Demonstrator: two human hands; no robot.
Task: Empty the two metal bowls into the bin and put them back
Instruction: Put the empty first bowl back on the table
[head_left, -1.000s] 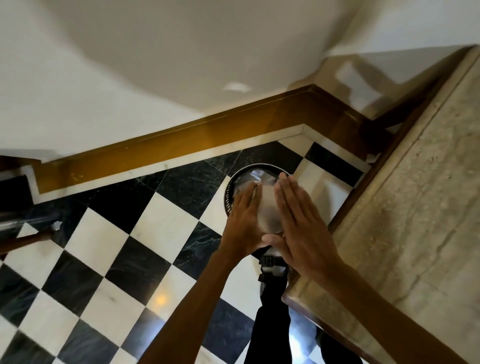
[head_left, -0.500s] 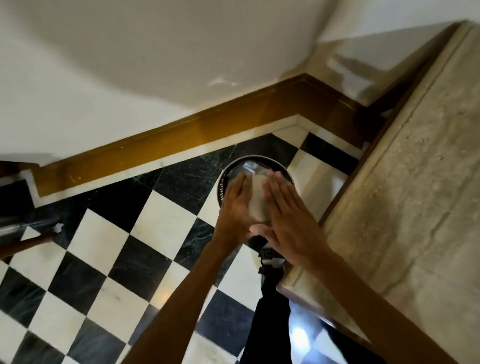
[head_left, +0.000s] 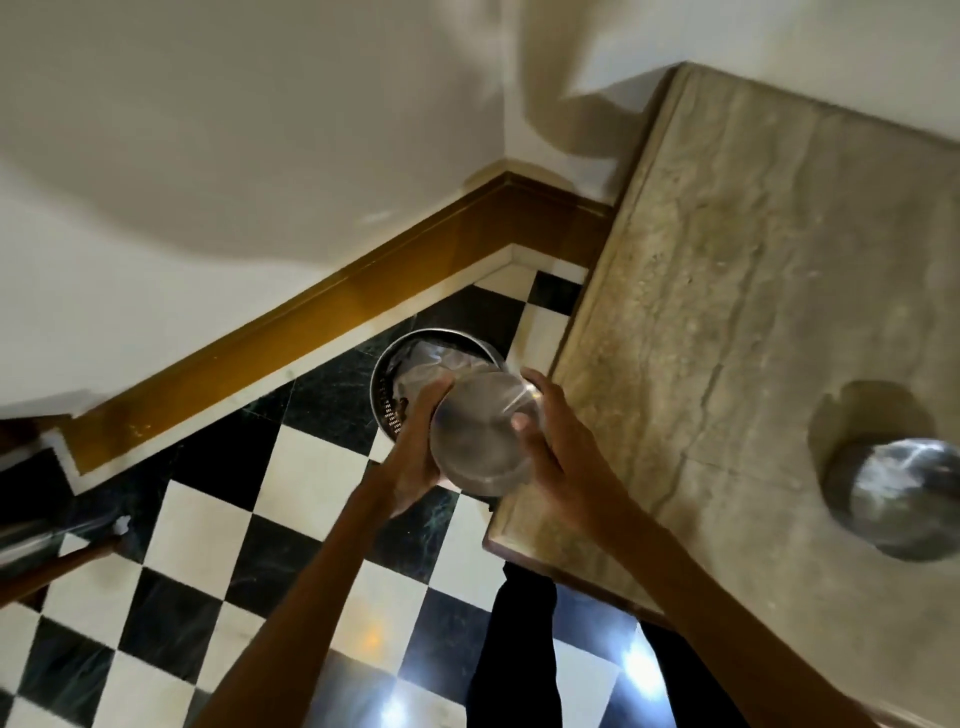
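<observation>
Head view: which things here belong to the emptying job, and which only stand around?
Job: metal bowl held between left hand and right hand; lined bin below; second bowl on the stone counter.
Around: checkered floor; wooden skirting.

Stone-topped table (head_left: 753, 322) right; checkered floor (head_left: 208, 545), wooden skirting (head_left: 311, 317).

The metal bowl (head_left: 480, 434) has lifted away from the bin (head_left: 387, 384), now held nearer the worktop (head_left: 727, 312) edge. Both hands, earlier flat over it, now grip its sides.
</observation>
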